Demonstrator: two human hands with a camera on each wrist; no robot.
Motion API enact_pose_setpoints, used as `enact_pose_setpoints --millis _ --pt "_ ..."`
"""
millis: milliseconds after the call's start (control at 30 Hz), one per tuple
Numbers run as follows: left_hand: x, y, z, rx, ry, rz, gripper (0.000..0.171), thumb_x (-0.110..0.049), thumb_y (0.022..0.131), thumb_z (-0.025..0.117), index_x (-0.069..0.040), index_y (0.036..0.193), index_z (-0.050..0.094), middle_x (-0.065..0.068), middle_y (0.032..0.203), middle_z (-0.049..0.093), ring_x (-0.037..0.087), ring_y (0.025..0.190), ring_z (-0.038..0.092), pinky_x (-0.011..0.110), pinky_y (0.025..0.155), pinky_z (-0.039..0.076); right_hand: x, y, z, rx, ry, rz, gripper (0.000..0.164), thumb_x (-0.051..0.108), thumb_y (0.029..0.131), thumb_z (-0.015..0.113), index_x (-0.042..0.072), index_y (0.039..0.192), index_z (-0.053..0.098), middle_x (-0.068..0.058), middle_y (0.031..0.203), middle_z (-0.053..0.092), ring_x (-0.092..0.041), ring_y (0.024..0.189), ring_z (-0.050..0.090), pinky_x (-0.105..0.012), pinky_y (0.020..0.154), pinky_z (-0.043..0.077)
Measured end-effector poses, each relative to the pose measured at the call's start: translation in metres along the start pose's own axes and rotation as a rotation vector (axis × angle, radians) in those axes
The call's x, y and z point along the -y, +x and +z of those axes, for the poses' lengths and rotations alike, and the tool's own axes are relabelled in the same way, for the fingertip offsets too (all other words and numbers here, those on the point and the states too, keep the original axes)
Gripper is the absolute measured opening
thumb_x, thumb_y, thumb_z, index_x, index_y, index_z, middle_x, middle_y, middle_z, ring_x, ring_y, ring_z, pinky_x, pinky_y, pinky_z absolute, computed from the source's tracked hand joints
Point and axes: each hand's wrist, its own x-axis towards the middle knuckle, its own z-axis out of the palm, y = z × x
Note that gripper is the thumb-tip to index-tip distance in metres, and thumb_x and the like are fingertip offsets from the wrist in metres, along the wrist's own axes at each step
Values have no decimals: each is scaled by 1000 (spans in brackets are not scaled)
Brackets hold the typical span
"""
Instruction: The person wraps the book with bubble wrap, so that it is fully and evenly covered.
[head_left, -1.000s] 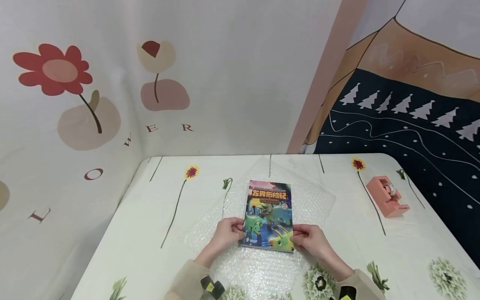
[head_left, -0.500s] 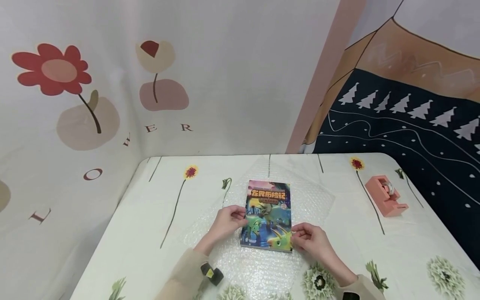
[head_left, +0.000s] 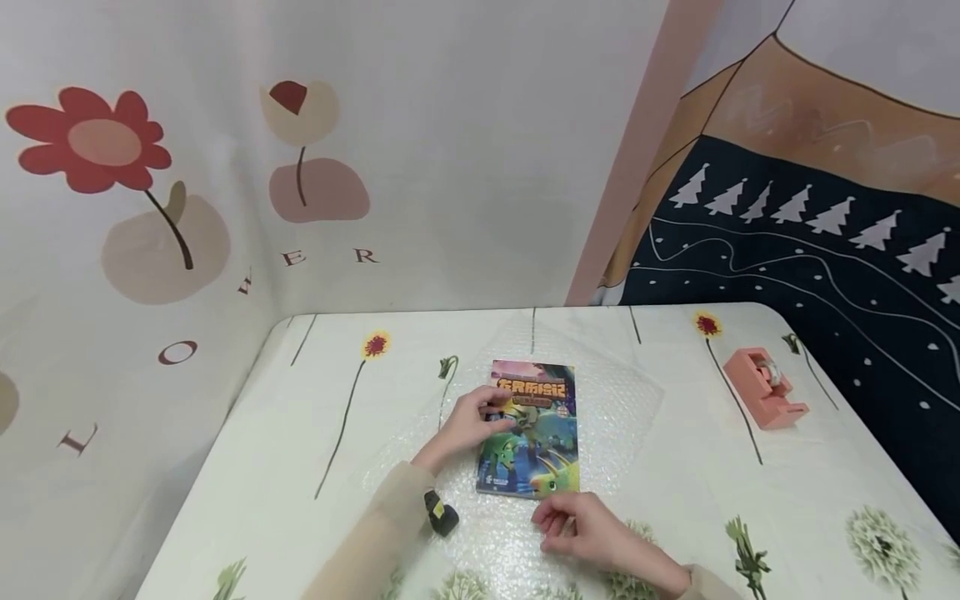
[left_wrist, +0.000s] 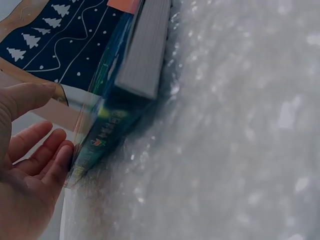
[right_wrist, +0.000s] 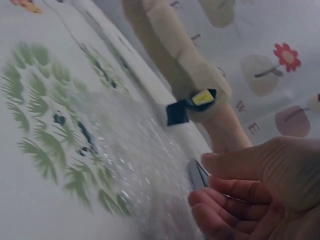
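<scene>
A thick paperback book (head_left: 534, 442) with a colourful dinosaur cover lies face up on a sheet of bubble wrap (head_left: 622, 417). My left hand (head_left: 472, 419) is at the book's left side, its thumb over the cover. In the left wrist view, the fingertips (left_wrist: 64, 155) of this hand touch the book's spine (left_wrist: 97, 142), while the thumb stands apart from it. Below the book's bottom edge hovers my right hand (head_left: 581, 525), its fingers loosely bent and holding nothing. The right wrist view shows that hand (right_wrist: 265, 190) over the bubble wrap (right_wrist: 150, 155), near the book's edge.
A pink tape dispenser (head_left: 761, 392) with a roll of clear tape stands at the right of the table. The flower-print tablecloth (head_left: 300, 517) reaches back to a printed curtain (head_left: 450, 167). A dark curtain with white trees (head_left: 825, 275) hangs along the right side.
My left hand has slid up along the book's left edge. My right hand has let go of the right edge and moved down and left, below the book. The book has barely moved.
</scene>
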Motion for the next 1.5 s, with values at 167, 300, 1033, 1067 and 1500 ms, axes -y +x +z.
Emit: enact_pose_setpoints --millis 167,300,1033,1067,1500 --pt "4 1 -1 21 26 22 42 -5 79 74 6 117 58 18 116 58 33 105 58 39 92 48 4 1 8 142 -229 -71 27 13 76 78 9 98 64 8 85 56 3 73 50 -13 59 46" --pt "6 2 -1 40 47 42 45 -5 77 75 6 117 58 17 116 57 33 105 58 39 92 48 7 2 12 194 -435 -109 38 23 69 83 14 100 62 13 87 48 4 73 41 -10 61 40" --pt "8 2 1 138 406 214 42 -10 76 73 3 114 61 16 121 55 32 112 48 46 100 37 19 -4 19 222 -754 -396 40 53 93 44 15 96 52 10 84 44 -2 69 29 -10 55 23" --pt "8 2 1 140 409 213 42 -10 76 73 3 114 61 16 121 55 32 112 48 46 100 37 19 -4 19 223 -772 -405 39 53 93 46 15 95 53 10 84 45 -2 69 30 -10 54 23" --pt "4 4 0 166 434 179 37 -10 78 73 1 112 63 14 119 57 31 112 49 46 99 38 30 8 6 -102 -944 -603 15 9 94 43 15 93 57 8 84 55 -8 78 58 -19 64 45"
